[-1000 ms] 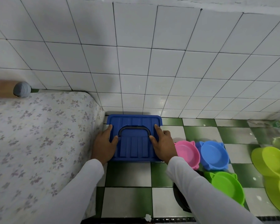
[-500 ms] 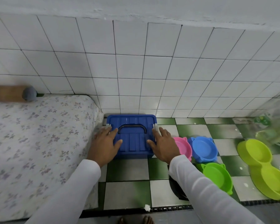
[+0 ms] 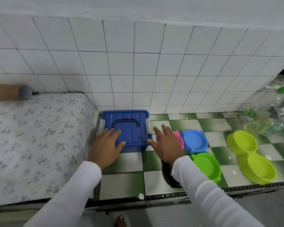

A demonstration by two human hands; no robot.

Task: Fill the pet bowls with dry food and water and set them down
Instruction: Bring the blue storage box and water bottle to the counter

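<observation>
A blue lidded box [image 3: 129, 126] with a black handle stands on the green-and-white floor against the tiled wall. My left hand [image 3: 106, 145] lies open over its front left corner, fingers spread. My right hand [image 3: 166, 145] hovers open just right of the box, not touching it that I can see. Behind that hand a pink bowl [image 3: 179, 138] is partly hidden. A blue bowl [image 3: 194, 141] and a green bowl [image 3: 206, 165] lie to its right, and a yellow-green double bowl [image 3: 251, 156] further right.
A mattress with a flowered cover [image 3: 36, 141] fills the left side, touching the box. Clear plastic bottles with green caps [image 3: 266, 118] lie at the far right. A dark round object [image 3: 168, 177] sits under my right forearm. A metal strip [image 3: 167, 196] edges the floor in front.
Both hands have drawn back off the lid towards me; the right one has left the box. The camera has pulled back and shows more wall and floor.
</observation>
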